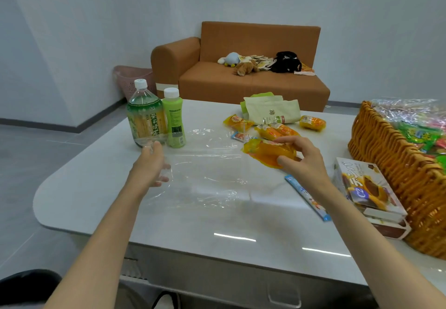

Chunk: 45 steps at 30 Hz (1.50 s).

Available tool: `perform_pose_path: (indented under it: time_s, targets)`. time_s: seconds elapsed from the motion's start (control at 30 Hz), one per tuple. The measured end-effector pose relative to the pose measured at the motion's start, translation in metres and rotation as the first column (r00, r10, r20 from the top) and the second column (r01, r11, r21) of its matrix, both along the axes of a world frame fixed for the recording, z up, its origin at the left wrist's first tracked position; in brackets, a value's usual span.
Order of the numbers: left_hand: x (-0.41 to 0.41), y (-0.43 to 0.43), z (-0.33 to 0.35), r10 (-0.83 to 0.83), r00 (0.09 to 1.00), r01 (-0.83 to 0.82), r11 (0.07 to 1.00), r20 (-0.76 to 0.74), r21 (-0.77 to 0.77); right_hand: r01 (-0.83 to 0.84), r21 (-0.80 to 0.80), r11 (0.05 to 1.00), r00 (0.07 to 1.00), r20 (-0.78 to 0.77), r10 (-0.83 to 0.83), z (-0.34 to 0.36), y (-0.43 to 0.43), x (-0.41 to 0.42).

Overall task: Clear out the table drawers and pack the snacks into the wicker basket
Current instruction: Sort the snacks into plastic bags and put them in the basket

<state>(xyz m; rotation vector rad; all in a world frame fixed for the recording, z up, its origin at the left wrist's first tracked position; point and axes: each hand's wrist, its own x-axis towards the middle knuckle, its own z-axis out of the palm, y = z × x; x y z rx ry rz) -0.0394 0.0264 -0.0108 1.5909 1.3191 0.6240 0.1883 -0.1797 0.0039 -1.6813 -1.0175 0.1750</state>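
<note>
One orange snack pkt [265, 154] in the R hand [303, 161], wicker basket [391, 164] off to its right.
R thumb and fingers are half-closed round the pkt's right end; can't tell if the pkt rests on the table [217, 224] or sits just off it. Its long axis runs roughly left-right, toward the basket. The basket stands near, right of that hand, w/ a snack box [369, 185] against its near wall. L hand [150, 164] is well apart on the other side, fingers curled, pinching the left edge of a clear plastic sheet [207, 164]. So the R arm looks like the one for the drop, w/ a lift over the tall woven wall. Pkt is soft, glossy, orange-yellow, a bit puffed, w/ red print. Basket is already heaped w/ wrapped snacks.
</note>
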Motion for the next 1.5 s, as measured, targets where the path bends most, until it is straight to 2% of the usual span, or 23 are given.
perform_pose_path:
  time_s: [0.1,0.27,0.43,0.5,0.57,0.7,0.8,0.87,0.97,1.0,1.1,1.17,1.27,1.33,1.5]
  targets:
    - [0.006,-0.004,0.001,-0.005,1.0,0.006,1.0,0.026,-0.023,-0.016,0.01,1.0,1.0,0.006,0.016,0.001,-0.006,0.002]
    - [0.014,-0.009,0.003,-0.048,0.996,0.055,0.993,0.073,-0.104,-0.012,-0.15,0.989,0.971,0.233,0.047,-0.013,-0.01,0.013]
    - [0.015,-0.008,-0.001,-0.087,0.993,0.101,0.979,0.085,-0.176,-0.067,-0.147,0.987,0.895,0.428,0.125,-0.02,-0.003,0.005]
    - [0.018,-0.01,-0.003,-0.11,0.989,0.128,0.97,0.095,-0.208,-0.116,-0.125,0.985,0.888,0.432,0.16,-0.024,0.002,-0.004]
    - [0.022,-0.013,-0.006,-0.139,0.985,0.161,0.958,0.107,-0.236,-0.188,-0.101,0.977,0.922,0.326,0.211,-0.029,0.007,-0.013]
    - [0.033,-0.023,-0.013,-0.215,0.971,0.236,0.926,0.104,-0.293,-0.338,-0.183,0.923,0.941,-0.077,0.329,-0.037,0.015,-0.026]
    - [0.041,-0.029,-0.017,-0.246,0.966,0.258,0.919,0.078,-0.298,-0.448,-0.227,0.865,0.865,-0.354,0.355,-0.044,0.017,-0.028]
    - [0.044,-0.03,-0.017,-0.238,0.968,0.251,0.921,0.078,-0.297,-0.44,-0.203,0.874,0.813,-0.504,0.292,-0.049,0.019,-0.027]
    - [0.046,-0.03,-0.018,-0.246,0.967,0.256,0.924,0.071,-0.284,-0.441,-0.124,0.889,0.603,-0.774,0.191,-0.052,0.022,-0.03]
    - [0.046,-0.03,-0.018,-0.25,0.966,0.257,0.925,0.063,-0.279,-0.452,-0.114,0.885,0.569,-0.801,0.188,-0.054,0.024,-0.029]
    - [0.046,-0.031,-0.017,-0.27,0.962,0.272,0.923,0.044,-0.272,-0.516,-0.046,0.855,0.541,-0.792,0.284,-0.057,0.026,-0.029]
    - [0.047,-0.033,-0.015,-0.281,0.958,0.285,0.923,0.053,-0.259,-0.558,-0.068,0.827,0.588,-0.736,0.336,-0.057,0.028,-0.032]
    - [0.049,-0.033,-0.017,-0.258,0.962,0.272,0.93,0.087,-0.249,-0.573,-0.234,0.786,0.729,-0.584,0.358,-0.053,0.03,-0.038]
    - [0.051,-0.03,-0.02,-0.229,0.967,0.249,0.939,0.107,-0.239,-0.549,-0.312,0.776,0.785,-0.512,0.349,-0.055,0.031,-0.041]
    - [0.055,-0.032,-0.02,-0.167,0.969,0.203,0.959,0.183,-0.2,-0.536,-0.321,0.781,0.772,-0.56,0.299,-0.058,0.036,-0.055]
